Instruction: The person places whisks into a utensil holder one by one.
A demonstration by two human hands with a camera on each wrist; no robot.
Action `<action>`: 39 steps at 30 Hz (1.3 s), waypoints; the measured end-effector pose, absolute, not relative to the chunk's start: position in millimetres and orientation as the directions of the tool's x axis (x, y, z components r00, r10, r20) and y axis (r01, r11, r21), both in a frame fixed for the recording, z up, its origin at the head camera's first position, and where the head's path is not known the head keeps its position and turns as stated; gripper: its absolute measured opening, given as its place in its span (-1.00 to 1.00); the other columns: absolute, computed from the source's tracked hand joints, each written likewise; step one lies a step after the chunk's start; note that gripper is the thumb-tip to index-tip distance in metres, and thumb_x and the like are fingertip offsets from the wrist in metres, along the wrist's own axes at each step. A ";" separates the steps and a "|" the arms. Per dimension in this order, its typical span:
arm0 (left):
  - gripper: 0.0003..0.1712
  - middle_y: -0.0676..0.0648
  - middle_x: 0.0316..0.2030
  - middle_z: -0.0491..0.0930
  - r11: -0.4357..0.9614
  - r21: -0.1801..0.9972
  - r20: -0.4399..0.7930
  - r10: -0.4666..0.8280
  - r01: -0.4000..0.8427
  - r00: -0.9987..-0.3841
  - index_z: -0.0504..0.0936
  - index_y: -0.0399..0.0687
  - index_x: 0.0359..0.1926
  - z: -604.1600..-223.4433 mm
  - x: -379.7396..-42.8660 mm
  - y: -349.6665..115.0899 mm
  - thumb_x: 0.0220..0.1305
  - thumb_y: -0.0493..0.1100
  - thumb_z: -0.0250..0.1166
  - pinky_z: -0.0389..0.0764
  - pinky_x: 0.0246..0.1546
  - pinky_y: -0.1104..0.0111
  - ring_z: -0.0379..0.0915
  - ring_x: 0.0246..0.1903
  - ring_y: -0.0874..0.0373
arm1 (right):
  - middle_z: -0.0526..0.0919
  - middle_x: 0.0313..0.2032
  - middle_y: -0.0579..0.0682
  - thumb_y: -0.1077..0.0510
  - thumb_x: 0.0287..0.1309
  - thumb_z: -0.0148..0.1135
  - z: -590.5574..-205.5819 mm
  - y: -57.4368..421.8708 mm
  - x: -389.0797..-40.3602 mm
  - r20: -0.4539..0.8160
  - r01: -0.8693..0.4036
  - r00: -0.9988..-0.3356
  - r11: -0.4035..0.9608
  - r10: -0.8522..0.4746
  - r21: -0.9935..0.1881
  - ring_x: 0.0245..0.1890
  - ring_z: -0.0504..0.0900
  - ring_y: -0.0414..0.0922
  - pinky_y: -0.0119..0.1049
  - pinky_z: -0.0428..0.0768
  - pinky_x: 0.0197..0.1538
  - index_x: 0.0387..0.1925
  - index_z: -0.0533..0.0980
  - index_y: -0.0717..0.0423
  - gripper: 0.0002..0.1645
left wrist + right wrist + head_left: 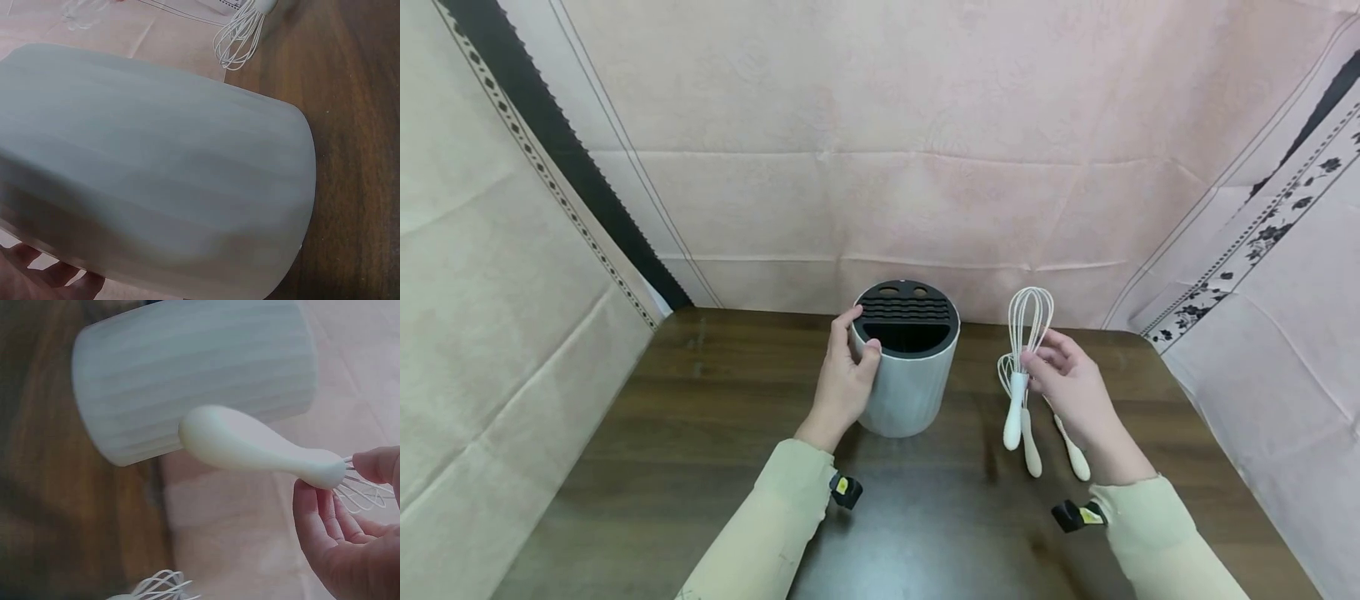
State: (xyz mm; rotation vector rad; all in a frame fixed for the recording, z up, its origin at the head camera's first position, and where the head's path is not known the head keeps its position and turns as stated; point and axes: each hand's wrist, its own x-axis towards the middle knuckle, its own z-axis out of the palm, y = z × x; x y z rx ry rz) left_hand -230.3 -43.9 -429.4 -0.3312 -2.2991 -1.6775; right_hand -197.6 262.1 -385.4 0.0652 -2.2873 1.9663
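A light grey, ribbed utensil holder [901, 396] with a black slotted lid [906, 310] stands upright near the back of the table. My left hand [841, 379] grips its upper left side, thumb at the front of the rim. To the right, my right hand [1070, 382] pinches a white whisk [1016, 410] by its wires near the handle. The whisk's thick handle [240, 440] points down, wires up, above the table. Beneath it lies a second whisk [1031, 450]. Another white handle [1072, 450] lies beside that one, its far end hidden by my right hand.
The dark wooden table [700, 467] meets a pale cloth backdrop [880, 167] along its back edge. More cloth hangs at the left and right sides. A black wrist camera [846, 490] sits at the left cuff, another camera [1069, 517] at the right.
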 end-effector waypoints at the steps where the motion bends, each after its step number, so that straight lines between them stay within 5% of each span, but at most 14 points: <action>1: -0.36 0.11 0.42 0.04 0.299 0.891 0.353 0.023 0.343 -0.935 0.03 0.43 0.41 -429.6 -230.2 -43.6 0.37 0.11 0.01 0.31 0.17 -0.08 0.21 0.23 0.06 | 0.59 -0.11 0.01 0.13 0.27 0.23 -383.0 262.5 -196.8 0.139 -0.130 -0.989 0.130 0.059 -0.983 -0.17 0.61 -0.26 -0.39 0.59 -0.19 0.36 0.20 0.23 -0.28; 6: -0.37 0.11 0.40 0.05 0.289 0.894 0.352 0.025 0.343 -0.936 0.04 0.44 0.41 -430.7 -230.1 -42.5 0.37 0.09 0.01 0.31 0.18 -0.05 0.20 0.22 0.08 | 0.63 -0.13 -0.01 0.20 0.22 0.26 -369.0 265.4 -194.3 0.225 -0.227 -0.968 -0.006 0.109 -0.974 -0.17 0.63 -0.23 -0.42 0.59 -0.22 0.31 0.29 0.18 -0.36; 17: -0.37 -0.05 0.26 0.11 0.332 0.872 0.385 -0.011 0.360 -0.923 0.08 0.41 0.41 -432.2 -231.6 -42.9 0.35 0.06 0.01 0.36 0.11 0.00 0.25 0.10 0.04 | 0.60 -0.09 0.03 0.22 0.23 0.24 -352.5 255.5 -191.5 0.296 -0.298 -0.946 0.004 0.133 -0.954 -0.15 0.63 -0.20 -0.41 0.58 -0.17 0.28 0.32 0.20 -0.40; 26: -0.37 -0.04 0.27 0.09 0.330 0.876 0.377 -0.014 0.352 -0.926 0.08 0.41 0.40 -430.7 -230.2 -41.9 0.36 0.04 0.00 0.36 0.11 -0.01 0.24 0.10 0.05 | 0.57 -0.11 0.16 0.37 0.19 0.23 -340.6 241.3 -189.2 0.357 -0.403 -0.903 -0.180 0.240 -0.897 -0.22 0.61 -0.13 -0.36 0.60 -0.22 0.20 0.35 0.24 -0.47; 39: -0.37 -0.04 0.24 0.11 0.336 0.876 0.372 -0.011 0.347 -0.928 0.08 0.41 0.40 -430.3 -230.4 -41.4 0.35 0.04 0.00 0.38 0.10 0.00 0.26 0.07 0.04 | 0.41 -0.09 0.27 0.37 0.16 0.26 -333.2 234.7 -189.7 0.339 -0.452 -0.877 -0.344 0.341 -0.823 -0.19 0.57 -0.05 -0.28 0.61 -0.16 0.21 0.30 0.29 -0.41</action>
